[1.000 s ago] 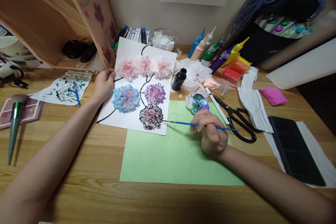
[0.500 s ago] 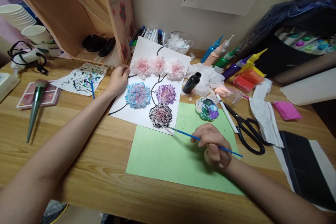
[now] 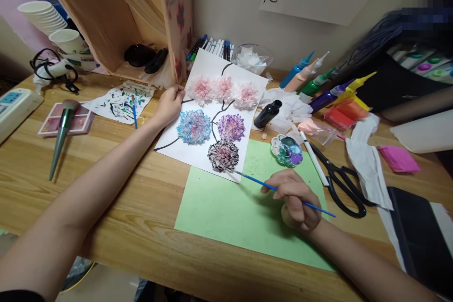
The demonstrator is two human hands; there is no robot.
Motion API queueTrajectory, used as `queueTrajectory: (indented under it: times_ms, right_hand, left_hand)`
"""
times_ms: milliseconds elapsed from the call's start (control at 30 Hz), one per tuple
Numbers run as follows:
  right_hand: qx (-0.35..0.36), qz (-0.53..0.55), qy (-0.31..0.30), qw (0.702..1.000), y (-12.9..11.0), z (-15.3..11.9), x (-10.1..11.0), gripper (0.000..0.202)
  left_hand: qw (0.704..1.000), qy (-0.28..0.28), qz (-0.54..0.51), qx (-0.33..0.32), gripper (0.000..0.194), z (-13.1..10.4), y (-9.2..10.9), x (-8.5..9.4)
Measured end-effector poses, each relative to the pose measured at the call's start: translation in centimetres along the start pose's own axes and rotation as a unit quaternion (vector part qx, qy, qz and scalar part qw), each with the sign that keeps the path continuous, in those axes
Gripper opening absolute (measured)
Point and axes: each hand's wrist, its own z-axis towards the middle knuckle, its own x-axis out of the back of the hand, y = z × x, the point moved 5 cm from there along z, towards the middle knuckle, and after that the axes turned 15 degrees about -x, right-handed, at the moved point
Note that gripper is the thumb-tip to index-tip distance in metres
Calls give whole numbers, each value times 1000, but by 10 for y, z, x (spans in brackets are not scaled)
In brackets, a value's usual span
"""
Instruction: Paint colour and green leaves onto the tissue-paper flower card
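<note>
My left hand (image 3: 170,104) grips the left edge of a white paper sheet (image 3: 198,158), its fingertips partly hidden. Black painted branches and several fluffy paper flowers cover the sheet. Three pale pink flowers (image 3: 222,88) form a row above a blue-tipped flower (image 3: 193,126) and a purple-tipped flower (image 3: 230,127). The lowest is a black-tipped flower (image 3: 223,155). In my right hand (image 3: 295,198), a thin blue paintbrush (image 3: 257,180) is pinched, its bristles at the lower right of the black-tipped flower. Green paper (image 3: 215,212) lies beneath the sheet's lower part.
Right of the sheet are an open black paint bottle (image 3: 268,113), a flower-shaped palette (image 3: 286,151), a white pen (image 3: 314,159) and black scissors (image 3: 345,184). Paint bottles (image 3: 300,71) stand behind. A makeup brush (image 3: 63,132) and a paint-stained tissue (image 3: 122,102) lie at left.
The whole view has shifted, so the scene sits slightly further right. Both hands keep their holds, and the brush tip remains by the black-tipped flower.
</note>
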Motion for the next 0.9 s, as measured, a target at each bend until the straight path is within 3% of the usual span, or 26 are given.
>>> queueTrajectory:
  times_ms: [233, 333, 467, 600, 733, 900]
  right_hand:
    - [47, -2, 7, 999, -6, 1, 0, 18]
    - [34, -16, -21, 999, -5, 2, -4, 18]
    - [42, 1, 8, 999, -6, 2, -1, 19]
    - [39, -17, -21, 999, -7, 2, -4, 18]
    - [55, -11, 1, 998, -7, 2, -1, 18]
    - [47, -30, -24, 998, -7, 2, -2, 18]
  left_hand:
    - [1000, -6, 5, 16, 14, 0, 2, 1]
    - [1000, -10, 11, 20, 14, 0, 3, 1]
    - [1000, -10, 12, 17, 14, 0, 3, 1]
    - [1000, -6, 5, 9, 13, 0, 3, 1]
    - [1000, -6, -2, 11, 12, 0, 3, 1]
    - [1000, -7, 5, 12, 13, 0, 4, 2]
